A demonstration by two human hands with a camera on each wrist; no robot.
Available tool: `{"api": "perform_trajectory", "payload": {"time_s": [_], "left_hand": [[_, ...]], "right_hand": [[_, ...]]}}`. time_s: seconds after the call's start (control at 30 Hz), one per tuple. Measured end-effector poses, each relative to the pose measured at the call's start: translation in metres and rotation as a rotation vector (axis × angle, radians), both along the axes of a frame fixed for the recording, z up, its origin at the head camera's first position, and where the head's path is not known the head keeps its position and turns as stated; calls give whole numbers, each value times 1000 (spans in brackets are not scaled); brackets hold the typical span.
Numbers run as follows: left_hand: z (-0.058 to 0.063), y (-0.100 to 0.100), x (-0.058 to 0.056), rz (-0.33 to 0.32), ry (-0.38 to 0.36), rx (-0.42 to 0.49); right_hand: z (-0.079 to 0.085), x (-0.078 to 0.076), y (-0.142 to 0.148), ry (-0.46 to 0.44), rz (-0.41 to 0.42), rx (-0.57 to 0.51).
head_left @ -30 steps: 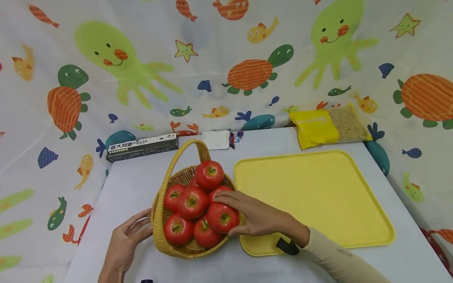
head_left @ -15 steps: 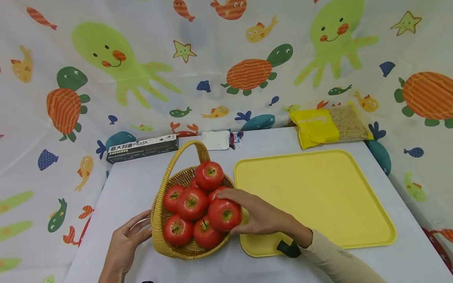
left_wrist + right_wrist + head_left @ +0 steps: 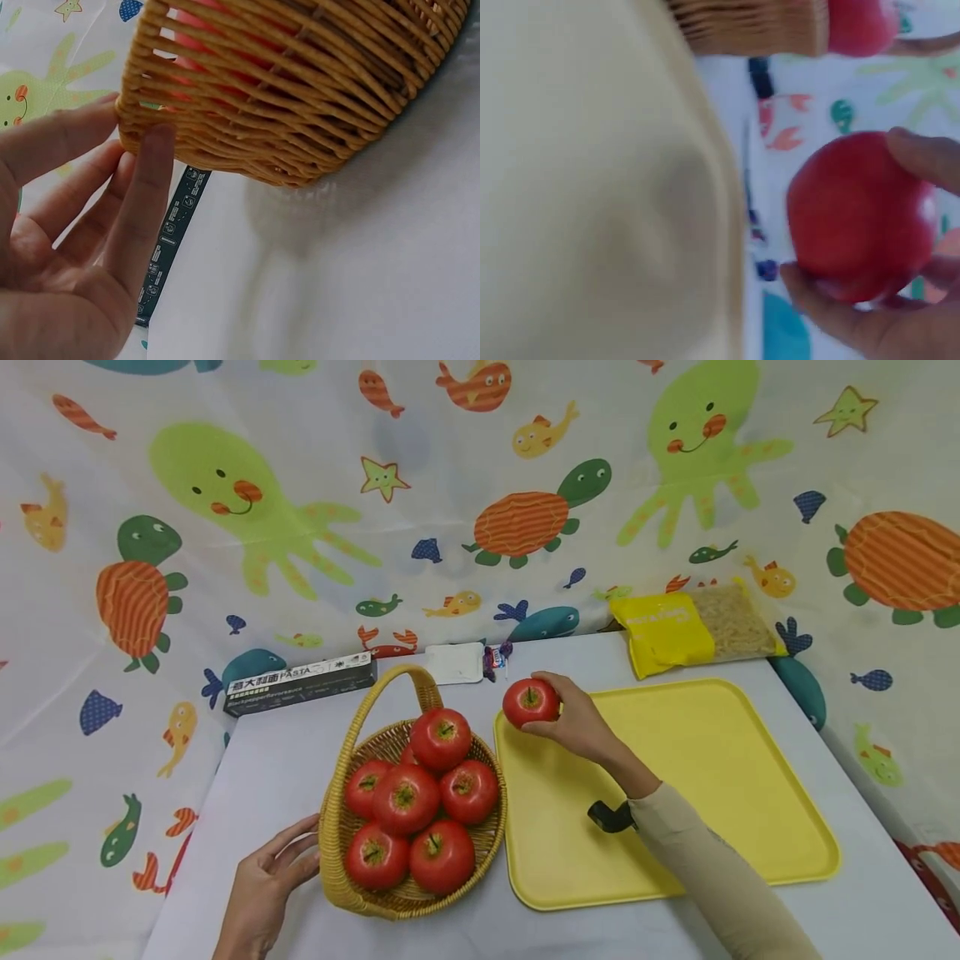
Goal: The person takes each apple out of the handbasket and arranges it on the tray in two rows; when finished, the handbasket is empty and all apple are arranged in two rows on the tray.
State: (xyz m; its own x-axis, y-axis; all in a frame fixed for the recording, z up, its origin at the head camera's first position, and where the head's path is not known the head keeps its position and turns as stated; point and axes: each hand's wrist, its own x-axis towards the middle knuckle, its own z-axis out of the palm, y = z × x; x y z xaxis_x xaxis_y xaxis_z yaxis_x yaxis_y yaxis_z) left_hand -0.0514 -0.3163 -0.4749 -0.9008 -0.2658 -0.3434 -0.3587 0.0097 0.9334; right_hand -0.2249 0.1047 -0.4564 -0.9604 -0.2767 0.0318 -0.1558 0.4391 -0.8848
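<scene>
A red apple [image 3: 530, 703] is in the grip of my right hand [image 3: 577, 718], raised above the far left corner of the yellow tray [image 3: 637, 877]. In the right wrist view, thumb and fingers hold this apple [image 3: 859, 217] at its sides. The wicker basket [image 3: 337, 852] with its arched handle stands left of the tray, with several red apples [image 3: 406, 798] piled inside. My left hand [image 3: 266, 885] is at the basket's left side. Fairly straight fingers [image 3: 146, 187] touch the woven rim of the basket [image 3: 300, 120] in the left wrist view.
Along the back edge lie a black pasta box [image 3: 300, 683], a small white tray [image 3: 454, 663], small wrapped sweets [image 3: 497, 660] and a yellow bag of pasta [image 3: 693, 628]. A patterned cloth [image 3: 300, 443] hangs behind and beside the white table [image 3: 277, 752].
My right hand has lifted an apple from the basket's right side and carried it up and right, over the tray's far left corner. The left hand stays at the basket.
</scene>
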Motion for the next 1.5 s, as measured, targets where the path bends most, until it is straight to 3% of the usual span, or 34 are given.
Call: {"api": "perform_trajectory", "payload": {"time_s": [0.2, 0.57, 0.9, 1.03, 1.17, 1.27, 1.5], "left_hand": [[-4, 1, 3, 1, -6, 25], [-5, 2, 2, -21, 25, 35], [-4, -2, 0, -31, 5, 51], [-3, -4, 0, -32, 11, 60], [-3, -3, 0, -40, 23, 47], [-3, -3, 0, -44, 9, 38], [-3, -3, 0, -37, -4, 41]], "right_hand": [[-23, -14, -10, -110, -18, 50], [-34, -19, -17, -118, -14, 69], [-42, -21, -20, -123, 11, 88], [-36, -17, -24, -32, 15, 193], [-14, -9, -32, 128, 0, 212], [2, -3, -42, 166, 81, 134], [14, 9, -70, 89, 427, 52]]}}
